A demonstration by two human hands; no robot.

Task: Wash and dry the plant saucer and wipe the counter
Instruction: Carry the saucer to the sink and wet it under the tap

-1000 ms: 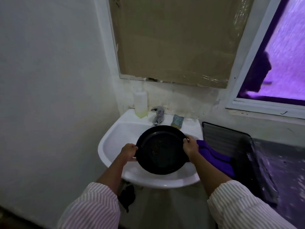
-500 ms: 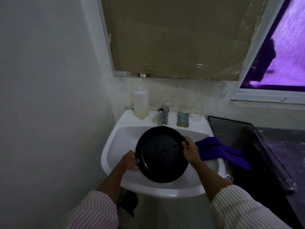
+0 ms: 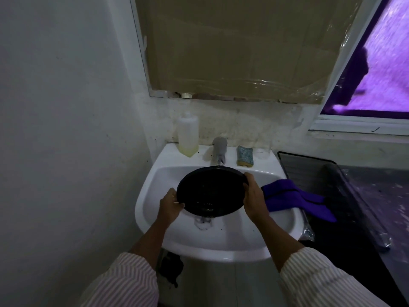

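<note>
Holding status: one black saucer (image 3: 211, 191), held over the bowl of the white sink (image 3: 221, 245), clear of the basin.

- Orientation: inside faces up and toward the camera. It's round, so no real long axis; it reads as a wide oval, with the far rim just under the tap (image 3: 219, 151) and the near rim over the drain (image 3: 202, 220). Droplets sit in the near part of the inside.
- Hands: two, both gripping. Left hand (image 3: 170, 204) clamps the left rim, thumb on top, fingers curled under. Right hand (image 3: 254, 196) wraps the right rim, fingertips hooked over the edge. Striped sleeves on both arms.
- Sink ledge, left to right: one clear bottle (image 3: 188, 135) with a little yellow liquid at the bottom, one tap, one sponge (image 3: 245, 156) with the patterned side up.
- One purple cloth (image 3: 294, 197) draped over the right edge of the sink, reaching onto the dark tray (image 3: 309, 171) beside it.
- Surface (image 3: 376, 187) on the right is dark and looks covered in clear film.
- Wall: one sheet of cardboard (image 3: 243, 41) taped over the frame above the sink, one window (image 3: 387, 52) on the right, glowing purple.
</note>
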